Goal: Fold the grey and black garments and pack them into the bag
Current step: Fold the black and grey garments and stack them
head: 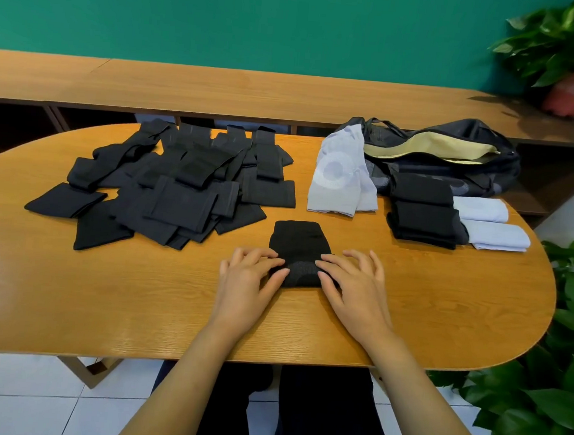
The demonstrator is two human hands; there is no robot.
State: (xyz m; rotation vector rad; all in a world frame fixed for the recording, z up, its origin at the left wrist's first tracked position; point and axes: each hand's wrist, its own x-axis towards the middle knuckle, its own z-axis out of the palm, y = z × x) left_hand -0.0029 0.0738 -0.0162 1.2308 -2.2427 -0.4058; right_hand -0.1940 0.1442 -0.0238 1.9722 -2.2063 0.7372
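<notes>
A black garment (299, 244) lies flat on the table in front of me. My left hand (251, 279) pinches its near left corner and my right hand (352, 284) pinches its near right corner. A large heap of unfolded black garments (178, 181) covers the table's left half. Unfolded grey garments (341, 180) lie at the middle right. Two folded black garments (423, 214) and two folded grey ones (491, 226) sit at the right. Behind them the dark bag (454, 162) lies unzipped, showing a pale lining.
The oval wooden table (101, 288) ends close to my body. A long wooden bench (220, 92) runs behind it against a green wall. Potted plants stand at the far right (572, 61) and beside the table's right end (563, 359).
</notes>
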